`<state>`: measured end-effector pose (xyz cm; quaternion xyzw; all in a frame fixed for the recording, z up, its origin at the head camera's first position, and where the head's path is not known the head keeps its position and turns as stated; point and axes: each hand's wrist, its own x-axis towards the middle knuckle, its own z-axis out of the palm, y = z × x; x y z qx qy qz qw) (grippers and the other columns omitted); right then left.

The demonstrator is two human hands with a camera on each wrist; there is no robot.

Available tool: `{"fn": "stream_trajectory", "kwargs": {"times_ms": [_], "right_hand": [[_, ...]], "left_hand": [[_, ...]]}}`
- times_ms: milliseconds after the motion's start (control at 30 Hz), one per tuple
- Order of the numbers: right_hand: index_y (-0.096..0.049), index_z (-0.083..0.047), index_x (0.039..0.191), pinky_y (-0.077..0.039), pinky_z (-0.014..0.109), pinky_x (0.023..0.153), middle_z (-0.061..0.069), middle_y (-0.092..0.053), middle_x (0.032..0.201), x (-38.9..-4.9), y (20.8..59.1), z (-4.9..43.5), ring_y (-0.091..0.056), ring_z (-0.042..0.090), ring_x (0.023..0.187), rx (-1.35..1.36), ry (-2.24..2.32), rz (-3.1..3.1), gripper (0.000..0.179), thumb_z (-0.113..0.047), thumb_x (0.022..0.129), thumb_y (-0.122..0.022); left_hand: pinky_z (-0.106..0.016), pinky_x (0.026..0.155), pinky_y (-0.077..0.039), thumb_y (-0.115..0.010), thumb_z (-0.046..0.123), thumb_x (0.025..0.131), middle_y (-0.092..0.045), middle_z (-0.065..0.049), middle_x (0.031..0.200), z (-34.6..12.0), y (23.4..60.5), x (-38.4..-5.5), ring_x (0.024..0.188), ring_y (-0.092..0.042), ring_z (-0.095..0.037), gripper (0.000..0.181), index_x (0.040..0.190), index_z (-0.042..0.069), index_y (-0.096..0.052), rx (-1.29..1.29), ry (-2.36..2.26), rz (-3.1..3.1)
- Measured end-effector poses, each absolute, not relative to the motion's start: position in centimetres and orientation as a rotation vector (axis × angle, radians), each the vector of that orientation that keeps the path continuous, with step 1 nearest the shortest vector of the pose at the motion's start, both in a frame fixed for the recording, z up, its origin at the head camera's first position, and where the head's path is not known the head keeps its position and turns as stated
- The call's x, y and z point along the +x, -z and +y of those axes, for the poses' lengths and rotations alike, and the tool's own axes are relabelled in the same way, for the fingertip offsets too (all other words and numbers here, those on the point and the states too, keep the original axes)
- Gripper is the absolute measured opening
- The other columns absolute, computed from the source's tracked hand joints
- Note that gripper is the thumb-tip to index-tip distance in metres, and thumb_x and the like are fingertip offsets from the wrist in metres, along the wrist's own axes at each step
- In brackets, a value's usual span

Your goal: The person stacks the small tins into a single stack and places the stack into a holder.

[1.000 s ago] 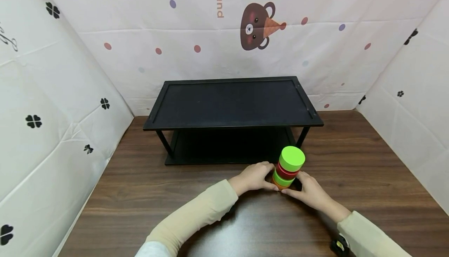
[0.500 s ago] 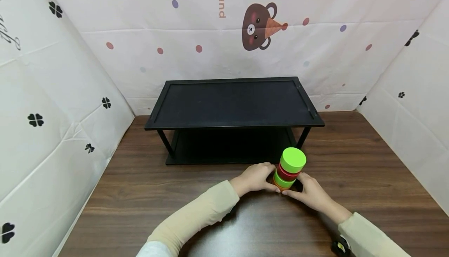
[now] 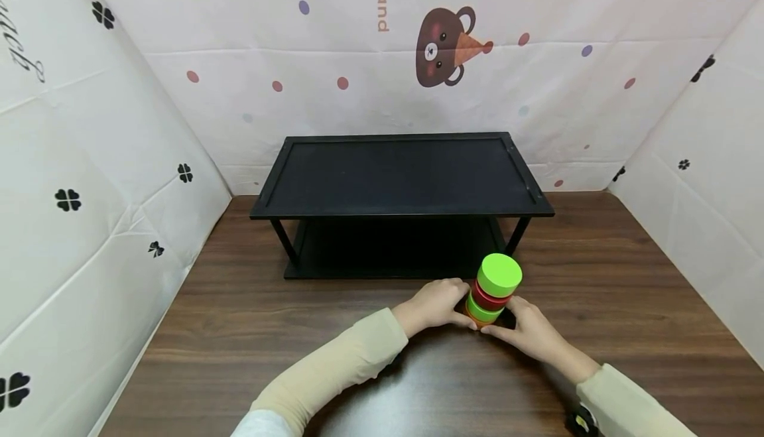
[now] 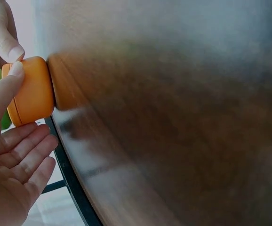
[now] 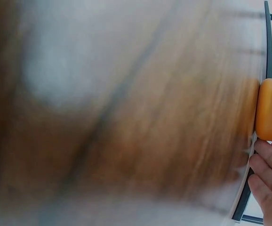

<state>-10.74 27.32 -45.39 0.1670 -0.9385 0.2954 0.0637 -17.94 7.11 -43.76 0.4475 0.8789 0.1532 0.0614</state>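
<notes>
A stack of round plastic pieces stands upright on the table, just in front of the rack. A bright green piece (image 3: 500, 274) tops it, with a dark red one (image 3: 489, 296), a second green one (image 3: 483, 312) and an orange round container (image 4: 32, 92) beneath. My left hand (image 3: 438, 303) holds the base from the left, its thumb on the orange container and its fingers behind. From the right, my right hand (image 3: 531, 331) grips the same container, thumbs almost meeting at the front. In the right wrist view, only part of the orange container and a few fingers (image 5: 268, 172) show.
A black two-level rack (image 3: 396, 178) stands behind the stack, its lower shelf close to the left fingers. Printed white cloth (image 3: 334, 105) walls in the back and both sides. The wooden table (image 3: 597, 258) extends to either side and in front.
The head view has shifted slightly, moving the scene a little right and down in the picture. Both hands keep the same hold, and the stack stays in place on the table.
</notes>
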Motion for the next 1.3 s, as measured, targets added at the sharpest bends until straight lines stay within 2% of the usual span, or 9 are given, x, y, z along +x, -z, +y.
{"fn": "stream_trajectory", "kwargs": {"times_ms": [700, 1100, 1300], "right_hand": [[-0.061, -0.007, 0.114, -0.053, 0.045, 0.081, 0.006, -0.066, 0.109, -10.3, 45.5, 26.9, -0.063, 0.027, 0.102, 0.54, -0.888, -2.829, 0.051, -0.024, 0.072, -0.083], [-0.061, -0.007, 0.113, -0.053, 0.044, 0.081, 0.004, -0.066, 0.108, -10.3, 45.3, 26.8, -0.063, 0.024, 0.1, 0.551, -0.882, -2.825, 0.052, -0.027, 0.071, -0.083], [-0.061, -0.006, 0.112, -0.053, 0.045, 0.08, 0.005, -0.067, 0.107, -10.2, 44.8, 26.7, -0.064, 0.027, 0.1, 0.562, -0.908, -2.812, 0.05, -0.025, 0.071, -0.083]], "left_hand": [[-0.017, 0.075, -0.048, -0.071, 0.05, 0.079, -0.064, 0.003, 0.097, 6.4, 43.6, -17.3, 0.086, -0.059, -0.006, 0.048, 0.107, 0.012, -0.064, 1.411, -0.412, 2.667], [-0.016, 0.075, -0.048, -0.071, 0.049, 0.08, -0.064, 0.003, 0.099, 6.0, 43.6, -16.9, 0.087, -0.058, -0.004, 0.051, 0.113, 0.011, -0.063, 1.411, -0.439, 2.679], [-0.015, 0.075, -0.047, -0.071, 0.049, 0.08, -0.064, 0.002, 0.101, 5.9, 43.4, -16.7, 0.087, -0.059, -0.004, 0.052, 0.113, 0.01, -0.062, 1.4, -0.465, 2.683]]}}
